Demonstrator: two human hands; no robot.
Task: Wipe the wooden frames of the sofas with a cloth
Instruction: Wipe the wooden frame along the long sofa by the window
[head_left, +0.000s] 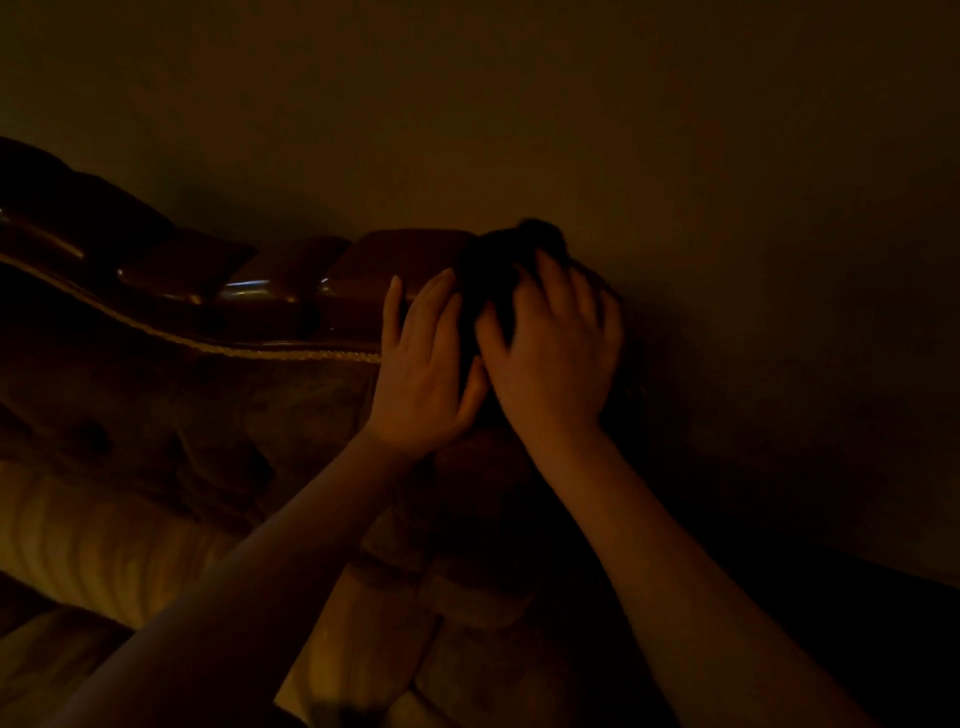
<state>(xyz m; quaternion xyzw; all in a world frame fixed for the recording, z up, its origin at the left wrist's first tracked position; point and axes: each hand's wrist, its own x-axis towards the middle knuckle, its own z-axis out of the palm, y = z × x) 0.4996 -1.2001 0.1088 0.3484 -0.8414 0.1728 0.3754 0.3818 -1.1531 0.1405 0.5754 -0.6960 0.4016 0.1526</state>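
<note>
The scene is very dim. A carved, glossy dark wooden frame (270, 291) runs along the top of the sofa back, from the left to the centre. A dark cloth (493, 270) lies bunched over the frame's right end. My right hand (558, 353) presses down on the cloth with its fingers spread and bent over it. My left hand (423, 364) lies beside it, fingers straight, touching the frame and the cloth's left edge. Most of the cloth is hidden under my hands or lost in shadow.
Below the frame, a cord trim (249, 351) edges the padded sofa back (208, 426). Seat cushions (93, 545) show at the lower left. A plain wall (571, 130) stands right behind the sofa. Deep shadow fills the right side.
</note>
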